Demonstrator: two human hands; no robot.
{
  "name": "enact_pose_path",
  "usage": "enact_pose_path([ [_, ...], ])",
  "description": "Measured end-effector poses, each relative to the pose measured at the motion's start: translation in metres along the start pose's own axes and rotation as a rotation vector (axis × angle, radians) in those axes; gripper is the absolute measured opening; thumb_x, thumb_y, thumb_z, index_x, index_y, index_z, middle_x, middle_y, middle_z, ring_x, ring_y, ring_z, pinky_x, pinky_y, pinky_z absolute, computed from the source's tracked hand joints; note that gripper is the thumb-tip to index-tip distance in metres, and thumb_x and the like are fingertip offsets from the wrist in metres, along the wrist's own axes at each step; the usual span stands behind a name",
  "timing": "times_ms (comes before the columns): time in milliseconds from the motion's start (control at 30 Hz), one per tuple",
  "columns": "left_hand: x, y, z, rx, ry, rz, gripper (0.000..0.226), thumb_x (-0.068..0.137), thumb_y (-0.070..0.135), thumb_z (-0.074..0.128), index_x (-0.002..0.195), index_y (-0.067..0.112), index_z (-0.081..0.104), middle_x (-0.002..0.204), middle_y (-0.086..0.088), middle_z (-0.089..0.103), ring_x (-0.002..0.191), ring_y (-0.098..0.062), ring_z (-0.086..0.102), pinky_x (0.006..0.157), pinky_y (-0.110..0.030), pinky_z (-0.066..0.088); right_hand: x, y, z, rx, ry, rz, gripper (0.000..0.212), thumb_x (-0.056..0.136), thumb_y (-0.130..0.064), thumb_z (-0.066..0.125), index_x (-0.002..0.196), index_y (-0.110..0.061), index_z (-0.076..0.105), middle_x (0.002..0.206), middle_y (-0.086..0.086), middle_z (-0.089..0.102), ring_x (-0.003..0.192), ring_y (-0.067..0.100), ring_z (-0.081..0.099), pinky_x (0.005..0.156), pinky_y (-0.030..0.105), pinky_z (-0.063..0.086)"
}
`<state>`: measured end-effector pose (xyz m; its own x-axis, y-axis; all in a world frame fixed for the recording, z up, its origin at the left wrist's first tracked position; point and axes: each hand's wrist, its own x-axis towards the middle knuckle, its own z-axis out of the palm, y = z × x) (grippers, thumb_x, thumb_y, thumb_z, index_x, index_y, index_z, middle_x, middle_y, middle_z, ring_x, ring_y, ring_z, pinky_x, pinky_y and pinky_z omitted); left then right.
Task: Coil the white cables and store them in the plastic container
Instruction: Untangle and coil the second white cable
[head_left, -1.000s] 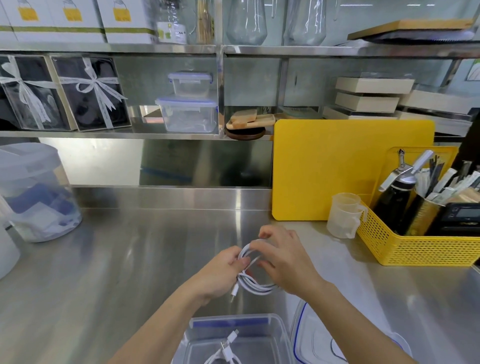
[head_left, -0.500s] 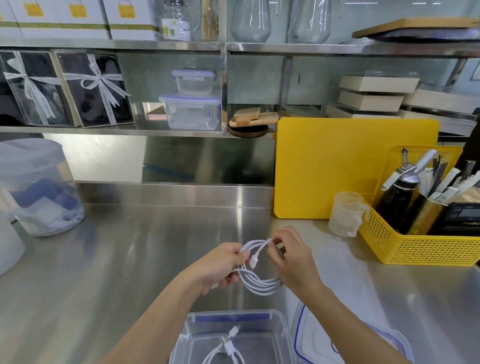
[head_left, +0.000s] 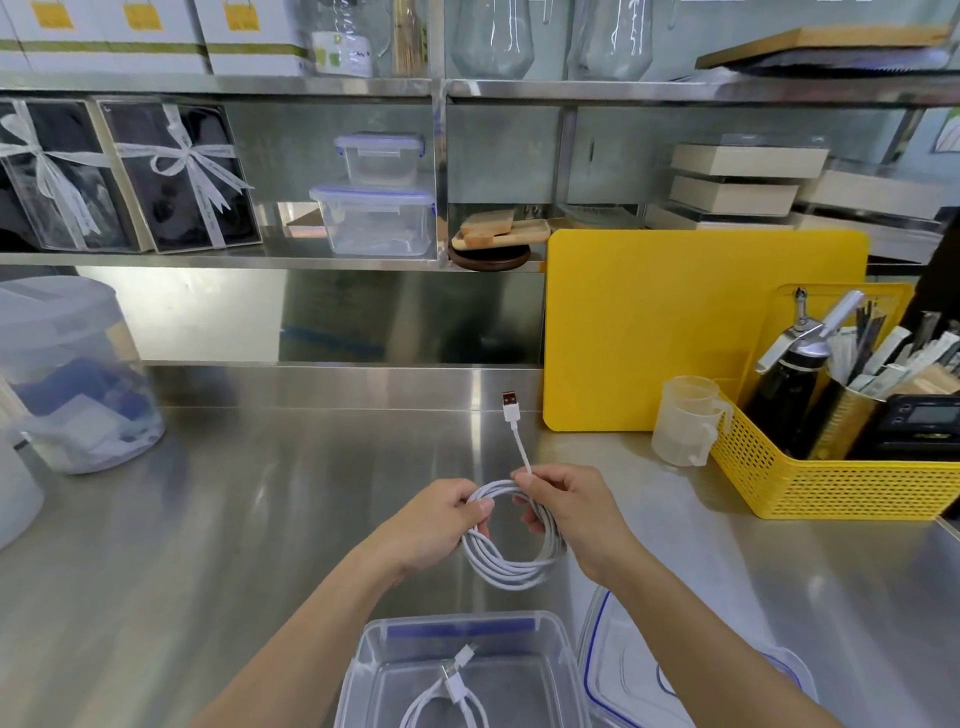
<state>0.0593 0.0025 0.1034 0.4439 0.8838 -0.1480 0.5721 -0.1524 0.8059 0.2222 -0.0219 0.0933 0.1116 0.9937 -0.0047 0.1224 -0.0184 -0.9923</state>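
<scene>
So I've got both hands up over the steel counter (head_left: 260, 519) with a white cable (head_left: 511, 564) wound into a loose round coil between them. My left hand (head_left: 436, 525) has its fingers curled tight around the left side of the coil. My right hand (head_left: 569, 512) pinches the top right of the loops, and the loose end pokes straight up out of that pinch, with the USB plug (head_left: 511, 405) at the tip. The coil hangs in the air, not touching the counter.

Right below it, near the bottom edge, sits the clear plastic container (head_left: 374, 654), open, with another white cable (head_left: 449, 691) already lying inside. Its lid (head_left: 613, 670) lies just beside it on the right. Further right there's a yellow basket (head_left: 841, 488) with a yellow cutting board (head_left: 675, 327) leaning behind it.
</scene>
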Motion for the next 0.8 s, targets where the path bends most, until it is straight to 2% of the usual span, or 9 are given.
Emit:
enact_pose_path([
  [100, 0.004, 0.002, 0.005, 0.248, 0.111, 0.017, 0.023, 0.096, 0.034, 0.043, 0.077, 0.025, 0.052, 0.079, 0.006, 0.058, 0.073, -0.011, 0.054, 0.076, -0.03, 0.038, -0.001, 0.002, 0.006, -0.007, 0.109, -0.027, 0.021, 0.088, -0.014, 0.056, 0.076, -0.006, 0.071, 0.061, 0.009, 0.052, 0.051, 0.01, 0.046, 0.052, 0.02, 0.043],
  [133, 0.004, 0.003, 0.007, 0.361, 0.209, 0.024, 0.018, 0.095, 0.039, 0.044, 0.09, 0.026, 0.054, 0.093, 0.006, 0.058, 0.092, -0.014, 0.054, 0.086, -0.032, 0.033, -0.002, 0.002, 0.007, -0.028, 0.136, -0.045, 0.023, 0.089, -0.014, 0.056, 0.074, -0.004, 0.07, 0.059, 0.008, 0.05, 0.052, 0.011, 0.045, 0.053, 0.022, 0.042],
  [200, 0.002, 0.0, 0.011, 0.423, 0.504, 0.048, 0.038, 0.089, 0.049, 0.05, 0.116, 0.022, 0.051, 0.116, 0.004, 0.047, 0.112, -0.016, 0.041, 0.093, -0.032, 0.023, -0.003, 0.002, 0.007, -0.027, 0.186, -0.076, 0.027, 0.089, -0.014, 0.055, 0.073, 0.005, 0.066, 0.056, 0.009, 0.047, 0.053, 0.014, 0.041, 0.055, 0.028, 0.039],
  [300, -0.007, -0.003, 0.015, 0.131, 0.995, 0.204, 0.047, 0.081, 0.047, 0.06, 0.107, 0.008, 0.051, 0.102, -0.002, 0.047, 0.094, -0.017, 0.042, 0.085, -0.033, 0.03, 0.0, 0.002, 0.001, 0.031, 0.3, -0.064, 0.03, 0.089, -0.013, 0.055, 0.07, 0.008, 0.063, 0.055, 0.009, 0.045, 0.053, 0.016, 0.04, 0.055, 0.028, 0.037],
  [333, -0.01, -0.003, 0.016, -0.02, 0.984, 0.181, 0.044, 0.08, 0.042, 0.065, 0.103, 0.008, 0.049, 0.095, 0.0, 0.047, 0.089, -0.018, 0.045, 0.082, -0.033, 0.036, 0.002, 0.002, 0.0, 0.05, 0.334, -0.056, 0.029, 0.089, -0.013, 0.055, 0.067, 0.004, 0.064, 0.053, 0.008, 0.045, 0.053, 0.016, 0.04, 0.054, 0.028, 0.037],
  [400, -0.013, -0.001, 0.019, -0.262, 0.737, 0.005, 0.045, 0.078, 0.039, 0.069, 0.103, 0.012, 0.045, 0.088, 0.003, 0.05, 0.082, -0.019, 0.052, 0.074, -0.027, 0.042, 0.005, 0.004, -0.001, 0.066, 0.378, -0.04, 0.029, 0.089, -0.014, 0.056, 0.061, -0.007, 0.065, 0.052, 0.007, 0.046, 0.053, 0.018, 0.042, 0.053, 0.028, 0.038],
  [500, -0.011, -0.001, 0.03, -0.299, 0.457, -0.153, 0.045, 0.08, 0.047, 0.065, 0.105, 0.014, 0.047, 0.09, 0.007, 0.057, 0.081, -0.005, 0.056, 0.066, -0.018, 0.043, 0.003, 0.006, 0.002, 0.041, 0.378, -0.076, 0.032, 0.089, -0.016, 0.056, 0.059, -0.009, 0.062, 0.052, 0.006, 0.047, 0.053, 0.018, 0.042, 0.056, 0.032, 0.038],
  [633, -0.001, 0.003, 0.04, -0.601, 0.497, -0.137, 0.027, 0.087, 0.036, 0.061, 0.095, 0.01, 0.055, 0.09, -0.01, 0.07, 0.083, -0.021, 0.066, 0.081, -0.038, 0.053, -0.006, 0.003, 0.008, -0.066, 0.329, -0.169, 0.035, 0.09, -0.02, 0.054, 0.056, -0.015, 0.057, 0.054, 0.004, 0.048, 0.055, 0.016, 0.043, 0.057, 0.033, 0.038],
  [800, 0.001, 0.012, 0.036, -0.787, 0.552, -0.154, 0.018, 0.094, 0.022, 0.055, 0.091, 0.005, 0.058, 0.07, -0.009, 0.07, 0.058, -0.014, 0.067, 0.059, -0.026, 0.053, -0.007, 0.003, 0.011, -0.105, 0.34, -0.208, 0.025, 0.091, -0.024, 0.053, 0.069, -0.017, 0.063, 0.061, 0.001, 0.052, 0.058, 0.011, 0.047, 0.056, 0.024, 0.041],
])
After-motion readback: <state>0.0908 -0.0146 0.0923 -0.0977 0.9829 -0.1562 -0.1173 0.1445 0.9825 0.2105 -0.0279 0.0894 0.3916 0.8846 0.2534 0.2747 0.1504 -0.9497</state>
